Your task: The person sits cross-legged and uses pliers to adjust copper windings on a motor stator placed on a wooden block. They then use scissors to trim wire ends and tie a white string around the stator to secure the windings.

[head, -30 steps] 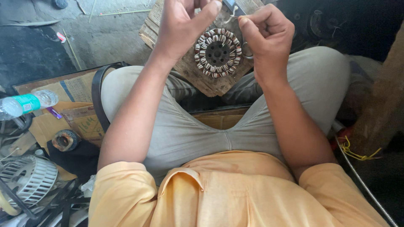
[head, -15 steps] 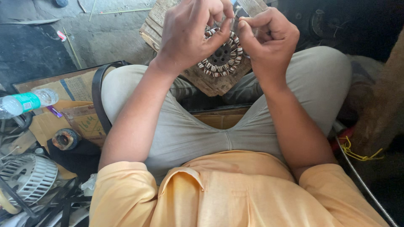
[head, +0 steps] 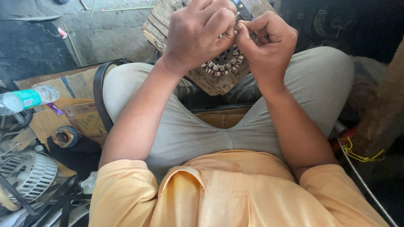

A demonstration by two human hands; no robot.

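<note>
Copper-and-white windings ring the round motor stator (head: 223, 63) that lies just under our hands, on a worn wooden block (head: 206, 82) set between our knees. Our left hand (head: 198, 35) is curled into a loose fist over the stator's upper edge, fingers bent inward, knuckles up — what it pinches, if anything, is hidden behind the fingers, so we cannot tell. Our right hand (head: 267, 44) is clenched too, thumb pressed against forefinger right beside the left hand's fingertips; the two hands touch or nearly touch above the stator. A bluish metal piece (head: 243, 8) shows just beyond the hands, at the frame's top edge. Well to the left of our left arm lie a plastic water bottle (head: 27, 98) on flattened cardboard (head: 75, 86), a white fan wheel (head: 27, 172) — and a black belt (head: 99, 94) curving beside our left thigh.
</note>
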